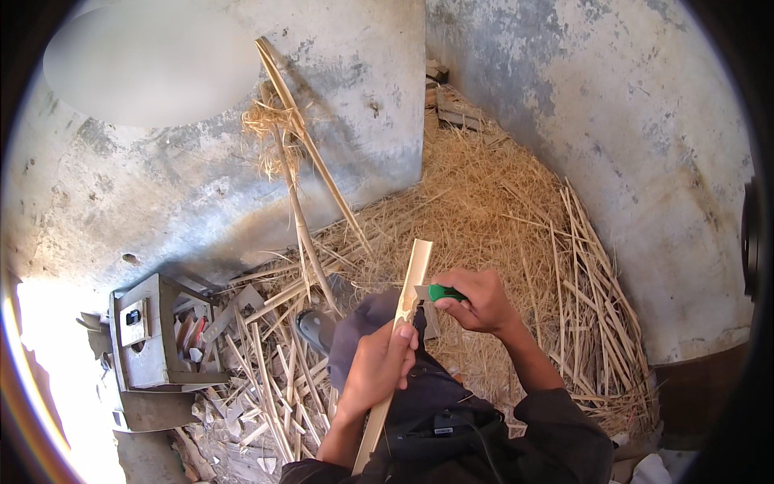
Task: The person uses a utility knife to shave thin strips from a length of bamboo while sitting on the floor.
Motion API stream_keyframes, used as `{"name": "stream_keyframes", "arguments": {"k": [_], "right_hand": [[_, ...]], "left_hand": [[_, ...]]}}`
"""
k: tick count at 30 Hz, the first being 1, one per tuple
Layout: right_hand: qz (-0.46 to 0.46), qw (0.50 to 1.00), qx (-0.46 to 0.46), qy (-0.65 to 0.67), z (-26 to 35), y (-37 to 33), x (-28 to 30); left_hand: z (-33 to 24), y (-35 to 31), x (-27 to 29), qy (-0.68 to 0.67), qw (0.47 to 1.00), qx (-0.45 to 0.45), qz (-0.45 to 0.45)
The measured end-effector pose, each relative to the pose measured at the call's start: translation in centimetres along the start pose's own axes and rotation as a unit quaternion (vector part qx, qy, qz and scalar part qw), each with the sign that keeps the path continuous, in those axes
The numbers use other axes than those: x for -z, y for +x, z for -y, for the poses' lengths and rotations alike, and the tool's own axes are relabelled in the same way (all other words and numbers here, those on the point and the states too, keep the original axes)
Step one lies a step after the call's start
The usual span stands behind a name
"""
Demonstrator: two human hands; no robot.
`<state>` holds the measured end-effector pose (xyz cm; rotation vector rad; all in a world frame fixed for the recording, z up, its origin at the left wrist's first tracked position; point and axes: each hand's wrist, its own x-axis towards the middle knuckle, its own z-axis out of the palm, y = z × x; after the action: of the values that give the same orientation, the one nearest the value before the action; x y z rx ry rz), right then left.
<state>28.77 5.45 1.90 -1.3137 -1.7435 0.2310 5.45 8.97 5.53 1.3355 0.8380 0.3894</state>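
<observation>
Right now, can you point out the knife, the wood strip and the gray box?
Knife (443, 293), head view: on the green handle.
Wood strip (414, 276), head view: on the upper part, just below its far end.
Gray box (153, 365), head view: on the lower part of its front panel.

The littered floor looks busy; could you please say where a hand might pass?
Perhaps the gap between left hand and right forearm, above straw and dark clothing. Crowded: around the knife and strip, and among the sticks at right.
</observation>
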Motion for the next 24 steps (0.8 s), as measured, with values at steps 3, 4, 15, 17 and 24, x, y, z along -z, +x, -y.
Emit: {"name": "stream_keyframes", "arguments": {"k": [3, 4, 15, 17, 24], "right_hand": [[-0.008, 1.0, 0.014, -0.019, 0.1, 0.0, 0.0], [-0.017, 0.999, 0.019, -0.021, 0.1, -0.1, -0.1], [-0.019, 0.998, -0.027, -0.049, 0.2, 0.0, 0.3], [-0.039, 0.998, -0.021, -0.048, -0.1, -0.1, 0.1], [-0.14, 0.984, -0.088, -0.058, -1.7, 0.1, 1.1]], "left_hand": [[0.2, 0.2, -0.1, 0.011, 1.0, -0.021, 0.007], [0.3, 0.2, -0.1, 0.012, 1.0, -0.021, 0.005], [0.5, 0.3, 0.0, 0.043, 0.999, -0.021, -0.005], [0.6, 0.3, 0.0, 0.043, 0.999, -0.013, -0.005], [-0.3, 0.0, -0.6, 0.041, 0.999, -0.022, -0.007]]}}
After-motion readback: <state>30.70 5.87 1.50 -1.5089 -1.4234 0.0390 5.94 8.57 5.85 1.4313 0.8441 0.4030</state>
